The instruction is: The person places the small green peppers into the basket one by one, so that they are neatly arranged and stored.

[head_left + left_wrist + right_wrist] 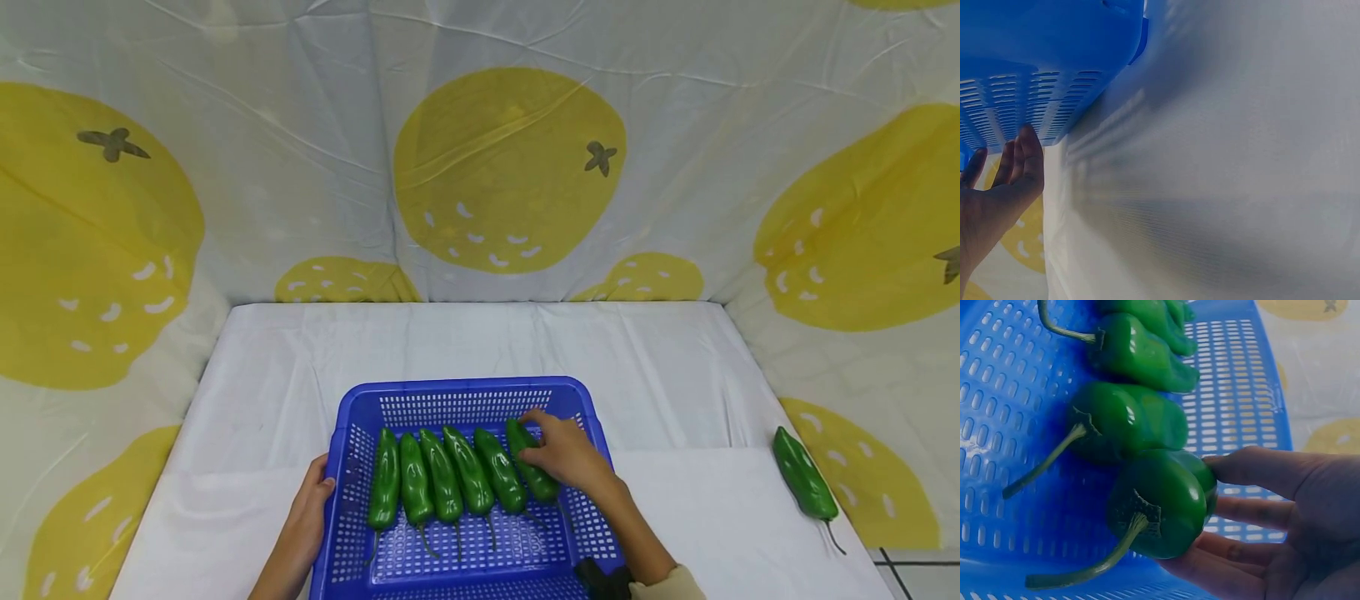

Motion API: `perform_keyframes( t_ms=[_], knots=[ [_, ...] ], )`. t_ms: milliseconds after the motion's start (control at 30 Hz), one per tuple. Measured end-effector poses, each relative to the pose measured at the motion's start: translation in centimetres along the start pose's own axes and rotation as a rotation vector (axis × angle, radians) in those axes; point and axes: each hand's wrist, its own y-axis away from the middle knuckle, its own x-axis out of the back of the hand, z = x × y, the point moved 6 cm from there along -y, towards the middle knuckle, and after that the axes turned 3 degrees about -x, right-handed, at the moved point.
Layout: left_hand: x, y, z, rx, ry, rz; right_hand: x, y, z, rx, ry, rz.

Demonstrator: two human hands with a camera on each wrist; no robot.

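Note:
A blue plastic basket (450, 387) holds several green peppers in a row, stems toward me. At the right end of that row, my right hand (564, 452) has its thumb and fingers round a green pepper (1160, 503), which lies in the basket against its neighbour (1129, 419). My left hand (303, 508) is at the basket's left side. In the left wrist view the fairly straight fingers (1032, 156) of that hand touch the slotted outer wall (1041, 100).
Another green pepper (804, 473) lies alone near the right edge of the white-covered table (675, 492). Cloth walls (300, 167) printed with yellow fruit stand behind and at both sides. A dark object (600, 577) shows by my right forearm.

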Motion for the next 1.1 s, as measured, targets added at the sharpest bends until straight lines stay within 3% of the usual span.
perform_keyframes(
  t_ms=[333, 667, 933, 1100],
  knots=[
    [0.0, -0.1, 0.1, 0.0, -0.021, 0.009, -0.4, 0.0, 0.0, -0.025, 0.034, -0.013],
    [0.2, -0.1, -0.3, 0.017, -0.01, 0.005, 0.8, 0.4, -0.7, -0.043, 0.007, 0.0],
    [0.2, -0.1, -0.4, 0.011, -0.014, 0.007, 4.7, 1.6, -0.8, 0.001, -0.114, 0.051],
    [0.1, -0.1, -0.3, 0.01, -0.018, 0.006, 9.1, 3.2, 1.2, -0.015, -0.089, 0.19]
  ],
)
